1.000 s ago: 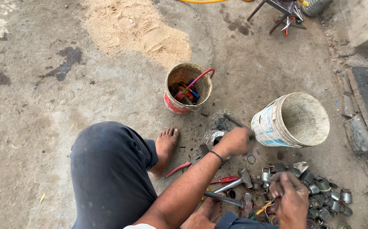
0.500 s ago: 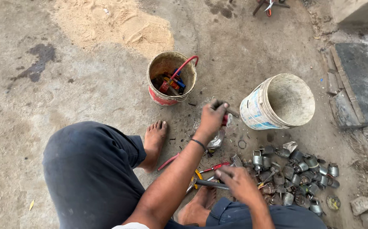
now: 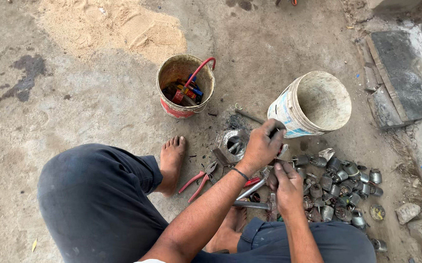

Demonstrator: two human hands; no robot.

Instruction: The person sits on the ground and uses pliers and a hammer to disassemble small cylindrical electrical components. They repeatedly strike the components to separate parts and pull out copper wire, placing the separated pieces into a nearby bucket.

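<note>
Our left hand (image 3: 262, 146) clamped on a thin dark metal rod (image 3: 248, 116) jutting far-left, just beside the white bucket (image 3: 313, 103), our right hand (image 3: 288, 187) closed on a small part among grey fittings (image 3: 347, 178), since half a second ago both hands drawn closer together.

Left hand (image 3: 261, 146) extends forward, fingers curled closed. Right hand (image 3: 288, 187) sits just nearer, fingers bent, touching it.

Dark navy trousers (image 3: 94, 204) rolled at the knee — bare feet, thin black band (image 3: 240, 173) circling left wrist.
</note>
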